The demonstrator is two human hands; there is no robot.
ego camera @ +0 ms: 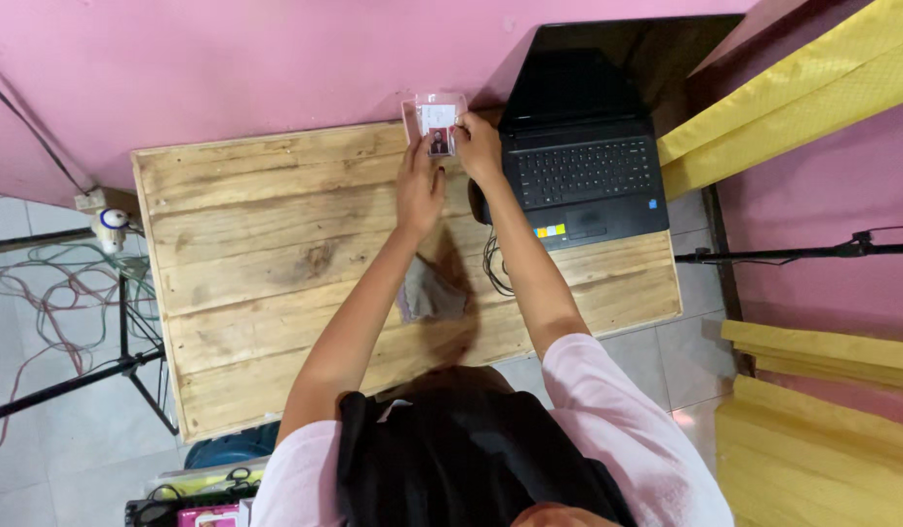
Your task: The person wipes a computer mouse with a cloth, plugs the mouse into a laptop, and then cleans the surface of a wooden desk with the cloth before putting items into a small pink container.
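Both hands, left (419, 185) and right (479, 146), pinch a clear card sleeve (440, 124), each grip narrow, arms stretched forward. Rough wooden worktop (246, 244) carries a grey cloth (430, 293) and black laptop (580, 146).

the card sleeve (439, 125) has print too small to tell, fingers covering its edges.

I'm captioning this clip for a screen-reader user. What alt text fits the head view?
Seen from above, a person's left hand and right hand hold a clear card sleeve with a small photo card at the far edge of a wooden table. An open black laptop sits to the right, a grey cloth lies nearer the person, against a pink wall.
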